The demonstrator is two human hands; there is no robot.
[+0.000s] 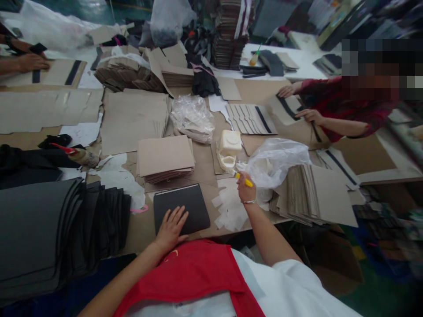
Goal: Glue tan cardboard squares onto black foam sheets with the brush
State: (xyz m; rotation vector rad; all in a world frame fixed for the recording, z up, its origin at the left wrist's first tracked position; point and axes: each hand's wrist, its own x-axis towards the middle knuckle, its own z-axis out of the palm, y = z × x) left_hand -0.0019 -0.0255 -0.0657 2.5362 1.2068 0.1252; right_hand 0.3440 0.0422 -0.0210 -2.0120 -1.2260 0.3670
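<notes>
My left hand (172, 226) lies with its fingers spread on a black panel (188, 204) at the table's near edge. The fingers of my right hand (246, 187) are wrapped round a yellow-handled brush (248, 182), whose tip is at the mouth of a cream-coloured plastic container (230, 143). White paper scraps (231, 211) lie between the black panel and my right forearm. Just behind the panel is a stack of beige boards (166, 154). A clear plastic bag (279, 160) sits right of the container.
Dark sheets (33, 224) are piled at the left, beside a glue bottle (84, 156). Fanned beige boards (313, 189) stand at the right. Across the table a person's hands (309, 115) hold a board with a black strip; another person's hands (31, 62) are at the far left.
</notes>
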